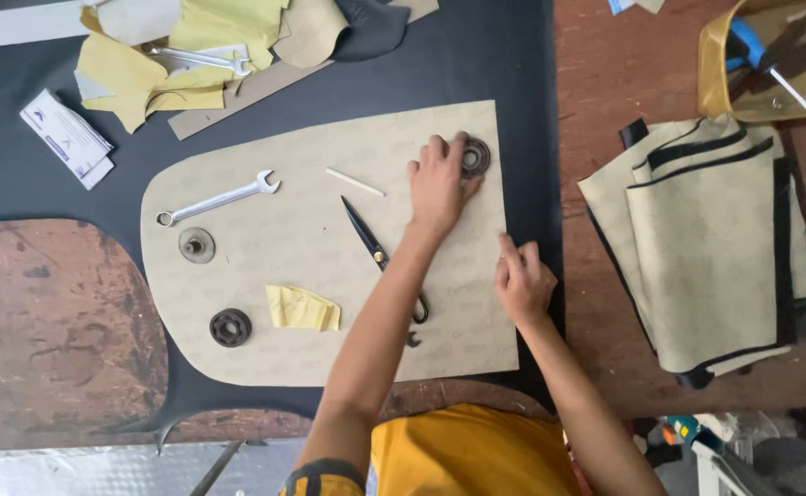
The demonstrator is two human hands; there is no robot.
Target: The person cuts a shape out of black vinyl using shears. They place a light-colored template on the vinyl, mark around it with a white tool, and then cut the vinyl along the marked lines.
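Note:
A tan cardboard pattern (265,266) lies flat on black sheet material (476,55). My left hand (438,184) rests flat on the pattern's upper right part, its fingertips touching a round dark metal weight (476,156). My right hand (522,280) presses with bent fingers at the pattern's right edge, over the black material. Black scissors (373,243) lie on the pattern, partly hidden under my left forearm. A white chalk stick (354,182) lies just left of my left hand.
On the pattern also lie a silver spanner (217,198), a flat metal disc (196,244), another dark round weight (230,327) and a yellow scrap (303,309). Yellow and tan offcuts (192,46) pile at the top. Stacked cut pieces (706,239) lie at right, a yellow bag (771,60) above them.

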